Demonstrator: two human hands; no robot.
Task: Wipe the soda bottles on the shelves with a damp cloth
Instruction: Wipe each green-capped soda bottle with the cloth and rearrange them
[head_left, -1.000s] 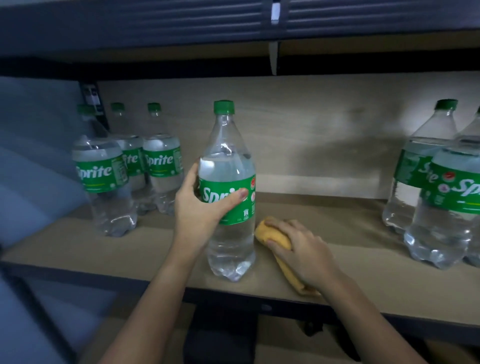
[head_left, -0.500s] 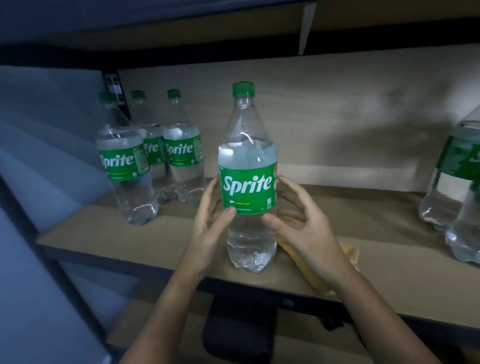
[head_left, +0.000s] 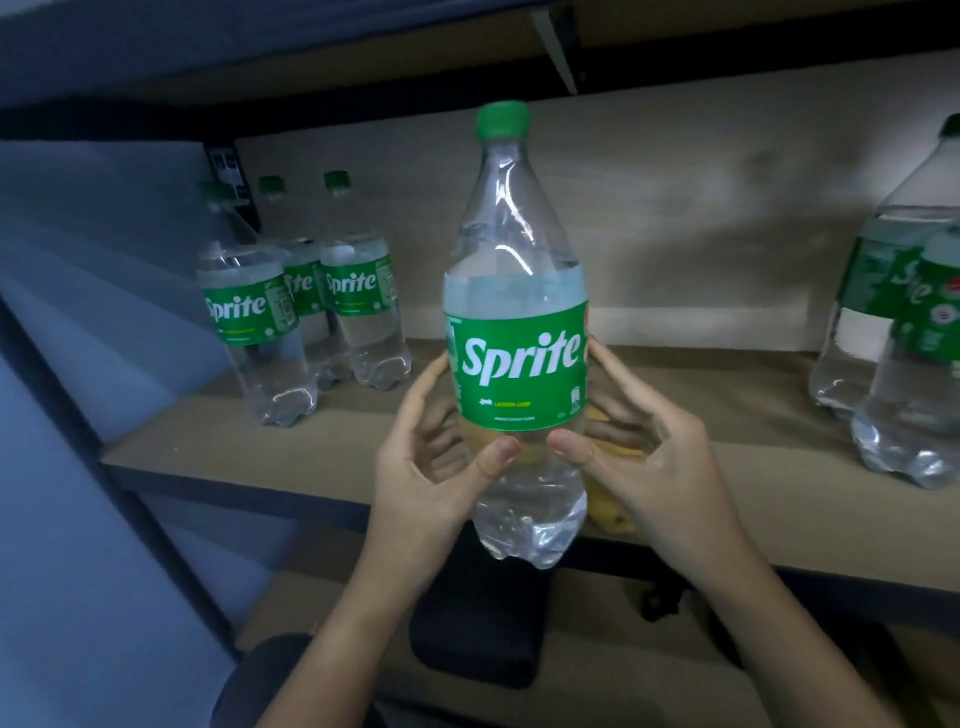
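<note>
Head view: a clear Sprite bottle (head_left: 517, 332) with a green cap stands upright at the centre of the frame, held up in front of the shelf (head_left: 218, 457), its base showing below the shelf's front edge. The left hand (head_left: 423, 467) wraps it from 9 o'clock, fingers curled behind the label and thumb pressed on the clear plastic just under it. The right hand (head_left: 649, 457) grips from 3 o'clock in the same way, its thumb tip close to the left thumb at the bottle's front. A yellow cloth (head_left: 610, 512) lies on the shelf behind the bottle, partly hidden by the right hand. Three more bottles (head_left: 291, 317) stand grouped at 9 o'clock, well apart; two others (head_left: 904, 332) stand at 3 o'clock by the frame's edge.
</note>
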